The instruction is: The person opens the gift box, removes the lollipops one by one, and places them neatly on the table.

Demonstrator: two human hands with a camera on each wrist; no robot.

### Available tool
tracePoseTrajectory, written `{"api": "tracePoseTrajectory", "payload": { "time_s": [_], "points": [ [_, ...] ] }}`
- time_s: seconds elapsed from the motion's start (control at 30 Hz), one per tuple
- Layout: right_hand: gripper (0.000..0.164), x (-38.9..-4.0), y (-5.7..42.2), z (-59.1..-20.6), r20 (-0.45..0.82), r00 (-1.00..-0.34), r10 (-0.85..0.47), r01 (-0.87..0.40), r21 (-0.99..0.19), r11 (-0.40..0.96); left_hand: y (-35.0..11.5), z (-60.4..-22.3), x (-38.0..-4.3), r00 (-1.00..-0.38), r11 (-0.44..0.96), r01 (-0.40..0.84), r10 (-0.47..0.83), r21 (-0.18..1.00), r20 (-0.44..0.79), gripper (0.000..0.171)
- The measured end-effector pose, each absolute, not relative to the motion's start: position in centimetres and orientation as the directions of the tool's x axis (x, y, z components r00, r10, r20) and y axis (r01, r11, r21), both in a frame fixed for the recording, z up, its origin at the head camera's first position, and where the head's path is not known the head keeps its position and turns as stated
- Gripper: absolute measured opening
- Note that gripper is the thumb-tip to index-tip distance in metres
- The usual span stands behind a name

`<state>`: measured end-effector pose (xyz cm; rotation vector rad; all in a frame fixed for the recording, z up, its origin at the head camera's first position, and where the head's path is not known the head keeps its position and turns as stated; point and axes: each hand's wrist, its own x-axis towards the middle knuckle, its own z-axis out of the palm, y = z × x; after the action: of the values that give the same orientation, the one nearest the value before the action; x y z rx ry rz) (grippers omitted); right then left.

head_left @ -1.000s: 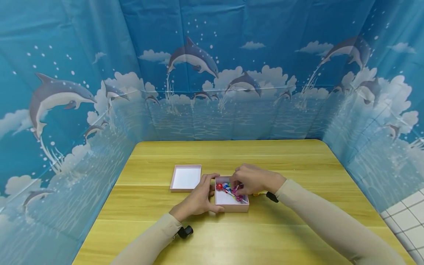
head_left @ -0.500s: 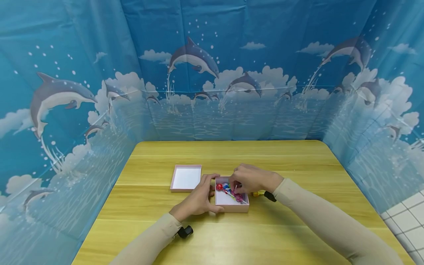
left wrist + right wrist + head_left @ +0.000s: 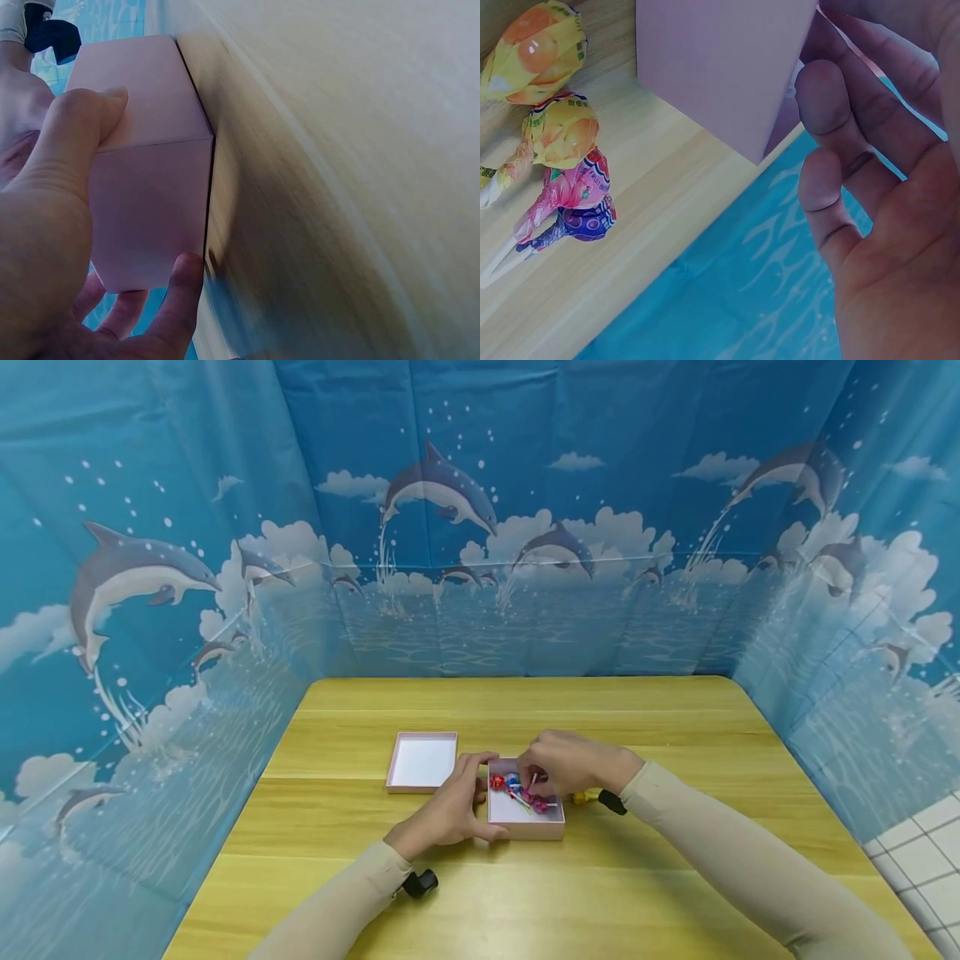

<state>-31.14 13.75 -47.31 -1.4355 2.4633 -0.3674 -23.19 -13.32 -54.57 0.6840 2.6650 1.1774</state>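
My left hand [image 3: 447,810] grips the left side of a small pink box [image 3: 527,832], thumb on the near wall and fingers round the far side. In the left wrist view the box's outer walls [image 3: 154,202] stand between thumb and fingers. Over the box's right part, my right hand [image 3: 566,764] reaches in with bent fingers and pinches a lollipop, mostly hidden, whose white stick shows beside the fingertips. Inside lie a red lollipop [image 3: 497,782], a blue lollipop [image 3: 513,781] and a magenta lollipop [image 3: 539,807]. The right wrist view hides the fingertips behind the box wall [image 3: 720,67].
Left of the box lies its lid [image 3: 423,762], white inside facing up. Right of it, on the wooden table [image 3: 637,710], are yellow lollipops [image 3: 536,56], a pink lollipop [image 3: 583,185] and a purple lollipop [image 3: 589,219]. A dolphin-print curtain [image 3: 465,627] surrounds the table.
The magenta lollipop in the box has turned, its stick now lying more level. My right hand shifts only slightly inside the box; the left hand keeps its hold.
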Motion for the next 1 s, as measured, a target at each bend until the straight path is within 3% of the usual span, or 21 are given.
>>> {"api": "tracePoseTrajectory", "payload": {
  "time_s": [0.7,1.0],
  "points": [
    [0.013,-31.1,14.8,-47.9,-0.002,-0.462,-0.887,-0.804,-0.421,0.420,-13.3,-54.6,-23.1,-0.885,0.579,0.323,0.466,0.749,0.021,0.120],
    [0.012,-30.7,15.6,-48.1,0.064,-0.493,-0.867,-0.779,-0.477,0.408,-13.3,-54.5,-23.2,-0.886,0.577,0.323,0.464,0.750,0.024,0.122]
  ]
}}
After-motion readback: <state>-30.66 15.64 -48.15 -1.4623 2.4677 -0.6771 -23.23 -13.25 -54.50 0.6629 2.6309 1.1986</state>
